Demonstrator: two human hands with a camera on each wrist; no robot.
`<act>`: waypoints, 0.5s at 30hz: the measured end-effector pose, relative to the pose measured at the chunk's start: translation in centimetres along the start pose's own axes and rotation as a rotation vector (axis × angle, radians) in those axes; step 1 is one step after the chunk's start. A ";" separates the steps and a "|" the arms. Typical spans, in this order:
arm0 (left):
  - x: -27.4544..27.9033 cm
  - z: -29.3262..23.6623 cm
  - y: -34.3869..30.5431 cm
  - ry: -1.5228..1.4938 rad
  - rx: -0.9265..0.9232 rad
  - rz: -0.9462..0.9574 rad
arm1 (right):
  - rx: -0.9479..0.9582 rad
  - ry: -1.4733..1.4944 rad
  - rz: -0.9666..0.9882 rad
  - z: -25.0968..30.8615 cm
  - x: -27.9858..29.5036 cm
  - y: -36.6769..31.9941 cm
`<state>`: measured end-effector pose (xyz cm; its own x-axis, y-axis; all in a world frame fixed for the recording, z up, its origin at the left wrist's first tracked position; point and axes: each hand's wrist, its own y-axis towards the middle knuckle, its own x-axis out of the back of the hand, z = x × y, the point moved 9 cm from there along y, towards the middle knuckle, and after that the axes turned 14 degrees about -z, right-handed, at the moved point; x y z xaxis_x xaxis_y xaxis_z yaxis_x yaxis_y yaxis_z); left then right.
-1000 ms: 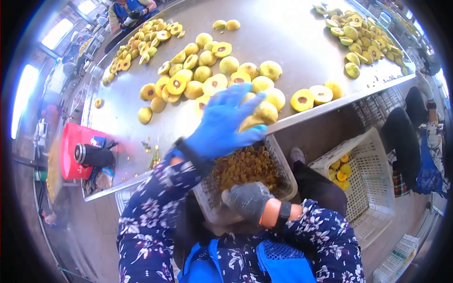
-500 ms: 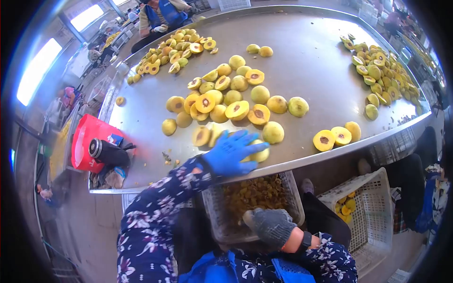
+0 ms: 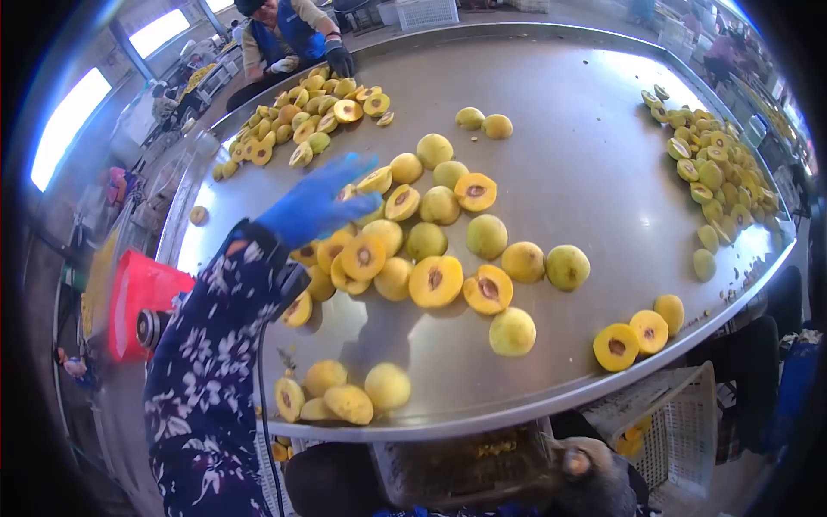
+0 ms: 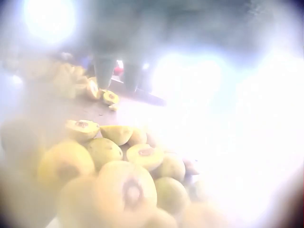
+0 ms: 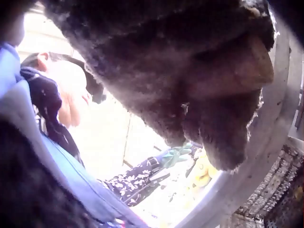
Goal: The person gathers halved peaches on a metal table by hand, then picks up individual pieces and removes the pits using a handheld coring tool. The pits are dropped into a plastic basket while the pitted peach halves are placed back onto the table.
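Note:
My blue-gloved left hand (image 3: 323, 202), blurred, is over the far left of the middle pile of yellow peaches (image 3: 435, 282), its fingers extended and holding nothing. Several cut halves there show their stones. In the left wrist view, peach halves (image 4: 126, 194) lie close below. Near the front edge sits a small group of peaches (image 3: 348, 404). Low by the crate, my grey-gloved right hand (image 3: 594, 482) is curled round a short brownish handle (image 5: 232, 71), whose blunt end sticks out of the fist in the right wrist view. The rest of it is hidden.
The metal table (image 3: 551, 189) carries further peach piles at far left (image 3: 301, 116) and right (image 3: 719, 172). A person (image 3: 289, 43) works at the far left. A crate (image 3: 457, 465) stands below the front edge, another (image 3: 680, 431) to its right. A red bag (image 3: 142, 306) hangs at left.
My left hand has left the peaches at the front edge and moved away toward the back left. That small group now sits further left. My right hand has shifted right, and the head view has turned.

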<state>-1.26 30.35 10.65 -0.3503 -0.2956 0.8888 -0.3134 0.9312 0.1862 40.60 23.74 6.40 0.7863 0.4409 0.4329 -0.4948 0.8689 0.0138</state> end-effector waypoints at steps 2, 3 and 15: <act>-1.8 0.3 3.8 -0.102 0.046 0.019 | -0.242 0.137 -0.048 -2.1 1.5 -0.2; -3.0 0.6 5.6 -0.206 0.098 0.037 | -0.313 0.143 -0.107 -3.0 2.4 -0.4; -17.1 6.6 16.4 -0.368 0.222 0.163 | -0.571 0.215 -0.115 -6.0 3.5 1.7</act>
<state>-6.20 49.24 -4.30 -0.6881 -0.2422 0.6840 -0.3953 0.9156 -0.0734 44.68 28.14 2.53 0.9094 0.3207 0.2650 -0.1729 0.8707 -0.4604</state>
